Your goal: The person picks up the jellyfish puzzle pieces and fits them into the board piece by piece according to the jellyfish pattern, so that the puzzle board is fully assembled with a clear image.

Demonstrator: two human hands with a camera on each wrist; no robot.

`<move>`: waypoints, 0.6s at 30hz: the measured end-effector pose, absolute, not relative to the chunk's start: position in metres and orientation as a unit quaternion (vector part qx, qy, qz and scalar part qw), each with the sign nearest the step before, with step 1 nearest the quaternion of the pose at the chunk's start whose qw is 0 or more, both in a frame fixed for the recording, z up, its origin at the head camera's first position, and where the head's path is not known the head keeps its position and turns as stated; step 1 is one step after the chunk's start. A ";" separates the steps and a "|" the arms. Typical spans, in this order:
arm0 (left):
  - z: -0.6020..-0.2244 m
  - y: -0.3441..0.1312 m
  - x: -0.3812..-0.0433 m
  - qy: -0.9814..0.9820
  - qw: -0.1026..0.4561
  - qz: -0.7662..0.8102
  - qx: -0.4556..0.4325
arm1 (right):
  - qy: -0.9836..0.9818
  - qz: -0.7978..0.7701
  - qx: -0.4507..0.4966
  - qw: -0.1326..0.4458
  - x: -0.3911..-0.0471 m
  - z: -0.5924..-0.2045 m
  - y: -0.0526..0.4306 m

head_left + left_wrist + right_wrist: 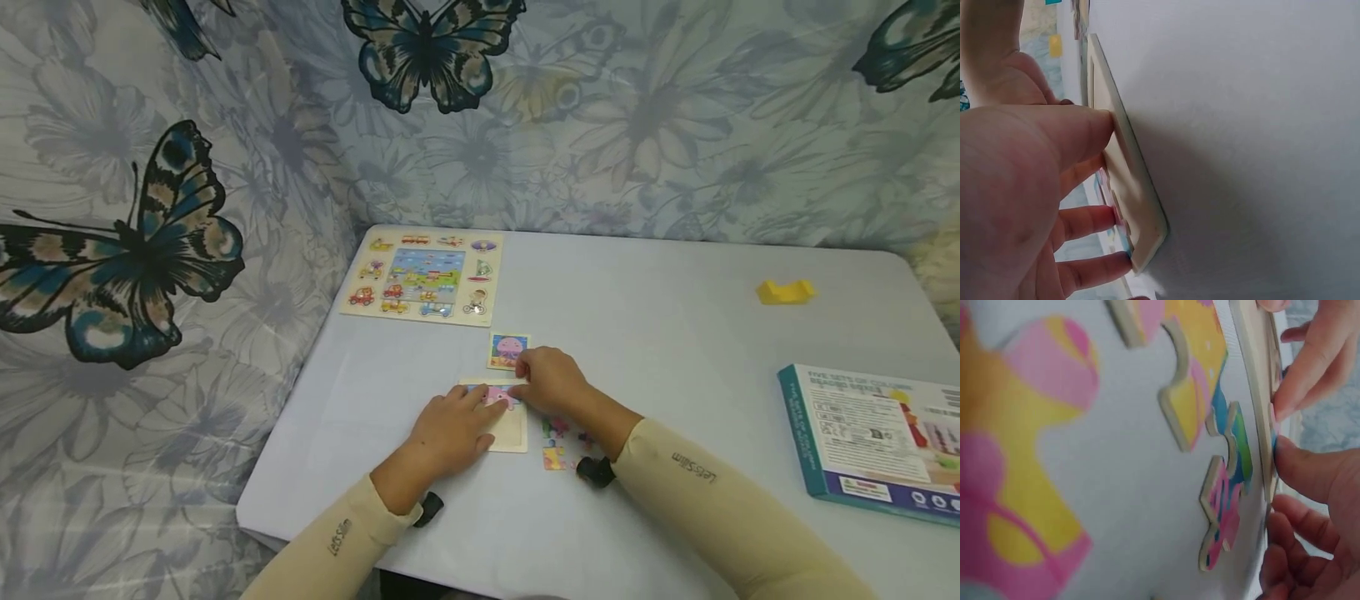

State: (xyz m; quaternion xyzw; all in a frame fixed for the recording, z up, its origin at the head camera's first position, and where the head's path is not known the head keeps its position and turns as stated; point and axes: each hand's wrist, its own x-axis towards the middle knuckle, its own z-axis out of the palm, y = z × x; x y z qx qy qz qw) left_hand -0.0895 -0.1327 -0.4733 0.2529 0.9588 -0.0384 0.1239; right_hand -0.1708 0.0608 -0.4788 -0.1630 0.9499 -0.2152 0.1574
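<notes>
A small jigsaw tray (510, 437) lies on the table, with pink and blue puzzle pieces (498, 396) at its far end. My left hand (448, 429) rests over its left side, fingers spread and fairly straight, fingertips on the pieces and thumb on the bare wood. From the right, my right hand (553, 379) touches the piece at the tray's far right corner with its thumb; its other fingers bend loosely past the tray's edge, beside a square octopus picture (509, 348). Loose puzzle pieces (1219, 512) lie right of the tray, partly under my right wrist.
A larger vehicle puzzle board (420, 317) lies at the table's far left. Over to the right are a yellow plastic piece (786, 292) and a flat printed box (862, 433). Butterfly-patterned cloth (480, 167) stands behind the table.
</notes>
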 end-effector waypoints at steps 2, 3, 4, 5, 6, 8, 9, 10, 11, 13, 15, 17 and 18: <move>-0.475 -0.134 -0.089 0.960 0.130 -0.028 0.245 | 0.956 -0.200 -0.154 0.152 -0.169 -0.479 0.059; -0.475 -0.134 -0.088 0.961 0.134 -0.023 0.240 | 0.958 -0.190 -0.154 0.148 -0.168 -0.478 0.060; -0.476 -0.134 -0.088 0.962 0.138 -0.019 0.236 | 0.960 -0.185 -0.155 0.143 -0.167 -0.478 0.060; -0.476 -0.134 -0.088 0.962 0.142 -0.014 0.233 | 0.960 -0.184 -0.156 0.139 -0.166 -0.476 0.062; -0.477 -0.134 -0.087 0.962 0.145 -0.009 0.230 | 0.961 -0.183 -0.158 0.136 -0.165 -0.475 0.066; -0.479 -0.133 -0.087 0.963 0.147 0.001 0.228 | 0.959 -0.183 -0.169 0.131 -0.161 -0.471 0.075; -0.479 -0.133 -0.087 0.963 0.148 0.005 0.226 | 0.958 -0.185 -0.176 0.132 -0.158 -0.468 0.082; -0.479 -0.132 -0.087 0.963 0.150 0.006 0.225 | 0.956 -0.185 -0.183 0.136 -0.155 -0.465 0.089; -0.479 -0.132 -0.086 0.963 0.149 0.009 0.224 | 0.953 -0.183 -0.190 0.146 -0.152 -0.463 0.096; -0.479 -0.132 -0.086 0.963 0.147 0.009 0.224 | 0.948 -0.175 -0.205 0.169 -0.145 -0.459 0.109; -0.479 -0.133 -0.086 0.964 0.145 0.008 0.225 | 0.942 -0.170 -0.218 0.192 -0.138 -0.457 0.118; -0.478 -0.134 -0.087 0.963 0.144 0.008 0.228 | 0.938 -0.166 -0.227 0.202 -0.132 -0.459 0.124; -0.478 -0.135 -0.087 0.962 0.143 0.008 0.231 | 0.938 -0.167 -0.227 0.202 -0.129 -0.460 0.126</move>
